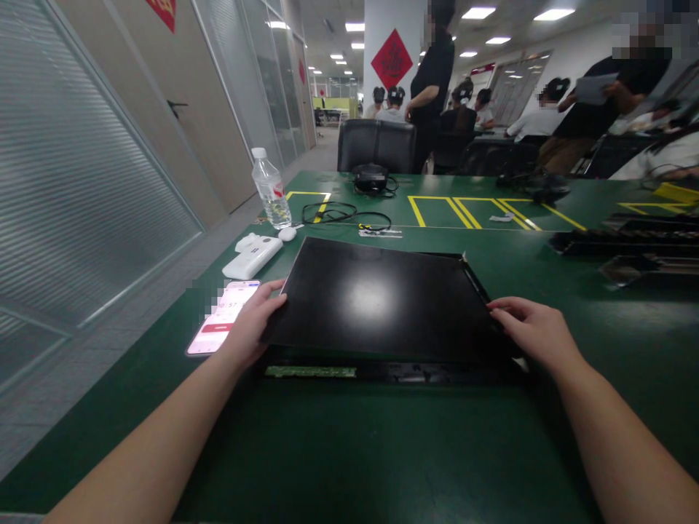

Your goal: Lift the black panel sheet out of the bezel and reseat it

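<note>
A black glossy display panel (376, 298) lies tilted over a dark frame (426, 372), and a ceiling light reflects in its surface. My left hand (255, 324) grips the panel's left edge, thumb on top and the other fingers partly hidden. At the right edge, my right hand (527, 327) pinches the panel between thumb and fingers. A green circuit board strip (310, 372) shows along the front of the frame. The panel's left side sits raised off the frame; how far the right side is lifted I cannot tell.
Left of the panel lie a lit phone (226, 316) and a white device (254, 257). A water bottle (271, 191) stands behind them, near a black cable (349, 212). Dark metal-like parts (628, 244) lie at the right of the green table (371, 451). Several people are beyond it.
</note>
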### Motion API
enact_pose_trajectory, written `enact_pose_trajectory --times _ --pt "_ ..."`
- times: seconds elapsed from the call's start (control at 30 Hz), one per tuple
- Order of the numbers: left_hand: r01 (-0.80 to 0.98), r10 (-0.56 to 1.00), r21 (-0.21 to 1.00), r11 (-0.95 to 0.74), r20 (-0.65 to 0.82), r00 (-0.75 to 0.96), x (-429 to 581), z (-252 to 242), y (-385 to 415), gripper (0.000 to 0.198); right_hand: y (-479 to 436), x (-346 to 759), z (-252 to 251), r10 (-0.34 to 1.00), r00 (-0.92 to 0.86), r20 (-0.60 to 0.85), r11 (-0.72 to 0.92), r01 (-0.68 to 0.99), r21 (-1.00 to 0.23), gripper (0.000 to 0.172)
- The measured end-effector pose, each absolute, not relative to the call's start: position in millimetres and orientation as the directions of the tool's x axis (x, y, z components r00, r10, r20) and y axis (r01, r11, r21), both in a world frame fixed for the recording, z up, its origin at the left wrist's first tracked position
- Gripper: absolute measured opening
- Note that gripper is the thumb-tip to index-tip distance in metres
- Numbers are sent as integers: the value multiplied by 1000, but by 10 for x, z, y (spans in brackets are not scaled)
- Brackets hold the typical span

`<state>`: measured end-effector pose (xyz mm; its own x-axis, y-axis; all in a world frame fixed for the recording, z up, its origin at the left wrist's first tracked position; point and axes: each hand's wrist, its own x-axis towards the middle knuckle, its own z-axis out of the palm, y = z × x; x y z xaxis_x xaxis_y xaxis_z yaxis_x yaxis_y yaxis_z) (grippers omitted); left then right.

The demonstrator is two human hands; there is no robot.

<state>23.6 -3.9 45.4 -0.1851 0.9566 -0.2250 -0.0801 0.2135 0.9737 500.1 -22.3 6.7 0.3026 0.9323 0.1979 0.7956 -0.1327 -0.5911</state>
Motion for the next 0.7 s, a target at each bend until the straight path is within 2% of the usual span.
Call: enact_pose_trajectory --times 0.2,0.47,0.6,0.7 --pt "-100 957 972 211 -227 -182 223 451 -40 51 -221 5008 70 931 304 203 -126 788 -603 35" --pt "-89 960 978 190 -204 -190 199 436 -41 51 -232 4957 129 925 354 138 -199 760 -618 43" --pt "-32 975 989 143 -146 -170 159 400 -33 56 -237 4953 123 925 353 138 -192 752 -631 42" --pt "90 983 990 106 -90 -162 95 349 -4 58 -232 4966 110 929 339 151 -170 750 -639 40"
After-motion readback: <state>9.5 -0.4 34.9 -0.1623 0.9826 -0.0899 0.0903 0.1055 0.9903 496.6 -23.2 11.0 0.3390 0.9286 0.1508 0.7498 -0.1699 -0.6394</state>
